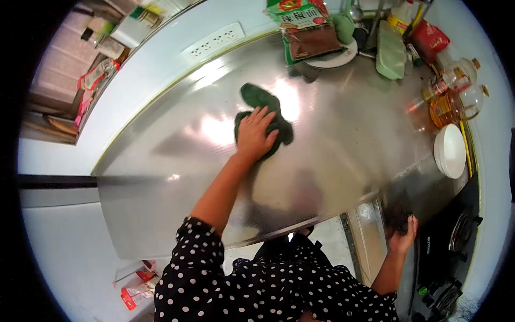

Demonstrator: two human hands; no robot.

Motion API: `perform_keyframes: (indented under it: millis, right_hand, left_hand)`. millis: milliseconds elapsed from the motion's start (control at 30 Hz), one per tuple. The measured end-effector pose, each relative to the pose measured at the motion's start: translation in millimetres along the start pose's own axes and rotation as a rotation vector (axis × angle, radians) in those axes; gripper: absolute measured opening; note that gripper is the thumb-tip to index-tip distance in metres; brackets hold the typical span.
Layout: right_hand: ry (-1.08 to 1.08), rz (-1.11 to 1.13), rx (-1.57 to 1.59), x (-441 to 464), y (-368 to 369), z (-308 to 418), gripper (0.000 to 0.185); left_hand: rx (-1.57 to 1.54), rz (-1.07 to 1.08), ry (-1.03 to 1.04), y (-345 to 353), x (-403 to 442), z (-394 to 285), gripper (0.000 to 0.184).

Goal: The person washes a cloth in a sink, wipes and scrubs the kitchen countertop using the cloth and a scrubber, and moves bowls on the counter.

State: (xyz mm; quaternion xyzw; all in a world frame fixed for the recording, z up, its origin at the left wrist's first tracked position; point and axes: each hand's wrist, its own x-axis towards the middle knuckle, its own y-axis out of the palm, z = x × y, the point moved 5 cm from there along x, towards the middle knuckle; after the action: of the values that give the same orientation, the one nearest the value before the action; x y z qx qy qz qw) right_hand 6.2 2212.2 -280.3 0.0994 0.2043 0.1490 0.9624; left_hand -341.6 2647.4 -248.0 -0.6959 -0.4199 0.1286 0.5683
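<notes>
A dark green cloth (257,95) lies bunched on the shiny metal countertop (327,155), near its middle. Over the cloth rests my left hand (256,133), palm down, its fingers bent and slightly apart, pressing into the folds. At the lower right, my right hand (403,237) is at the counter's edge, beside the black stove. A dark, blurry patch borders its fingertips, and I cannot make out whether it is an object or a reflection.
At the back are a red-and-green spice bag (308,35), a white plate (340,58) and a pale green container (390,51). Oil bottles (450,107) and white bowls (450,151) line the right side, above the black stove (445,236). A wall socket strip (213,42) is behind.
</notes>
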Motion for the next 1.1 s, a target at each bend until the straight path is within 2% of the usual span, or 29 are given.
perform_keyframes:
  millis: [133, 233, 300, 367, 433, 500, 567, 667, 767, 833, 900, 1000, 1033, 1067, 1100]
  right_hand:
    - [0.0, -0.023, -0.023, -2.4, 11.1, 4.6, 0.031]
    - [-0.038, -0.053, -0.082, -1.8, 13.0, 5.6, 0.032]
    - [-0.025, -0.001, -0.083, -1.5, 14.2, 5.0, 0.034]
    - [-0.04, -0.116, -0.039, 7.3, 18.6, 1.1, 0.035]
    - [-0.036, -0.036, -0.024, 3.7, 54.4, 6.9, 0.035]
    - [-0.039, 0.033, -0.012, -2.8, 98.0, 12.1, 0.035]
    - [-0.027, 0.167, -0.022, -6.9, 149.3, 11.6, 0.031]
    - [-0.151, 0.377, -0.152, -19.1, 222.7, -4.0, 0.022]
    - [-0.227, 0.579, -0.305, -48.8, 301.3, -27.0, 0.014]
    - [-0.278, 0.716, -0.431, -56.7, 351.2, -49.5, 0.012]
    - [-0.436, 0.801, -0.507, -64.5, 405.0, -63.4, 0.012]
    - [-0.831, 0.85, -0.648, -80.3, 478.6, -74.9, 0.011]
    - [-0.961, 0.849, -0.73, -83.7, 495.6, -82.5, 0.01]
    - [-0.965, 0.849, -0.732, -86.4, 505.5, -92.6, 0.01]
    - [-1.103, 0.9, -0.854, -92.0, 516.1, -108.7, 0.008]
  left_hand:
    - [-0.034, -0.066, -0.001, 35.9, 77.2, -8.4, 0.049]
    - [0.016, 0.003, 0.061, 49.7, 103.1, -45.8, 0.05]
    - [-0.113, 0.153, 0.159, 42.8, 88.0, -72.5, 0.052]
    - [-0.128, 0.208, 0.284, 38.6, 49.3, -87.1, 0.053]
    - [-0.175, 0.149, 0.345, 22.0, -3.7, -85.4, 0.053]
    - [-0.142, 0.165, 0.285, -4.3, -50.8, -65.5, 0.054]
    - [-0.06, 0.122, 0.122, -39.9, -86.5, -24.9, 0.052]
    - [0.073, -0.004, -0.197, -78.8, -121.4, 52.9, 0.051]
    - [0.213, -0.164, -0.436, -94.1, -135.4, 115.6, 0.048]
    - [0.236, -0.188, -0.46, -91.9, -127.0, 127.0, 0.047]
    - [0.263, -0.211, -0.489, -91.3, -123.5, 133.6, 0.047]
    - [0.229, -0.189, -0.507, -92.6, -120.2, 132.8, 0.047]
    - [0.228, -0.176, -0.517, -92.6, -121.0, 132.6, 0.047]
    - [0.227, -0.166, -0.528, -92.5, -121.2, 133.1, 0.047]
    - [0.224, -0.168, -0.53, -94.4, -120.5, 131.8, 0.047]
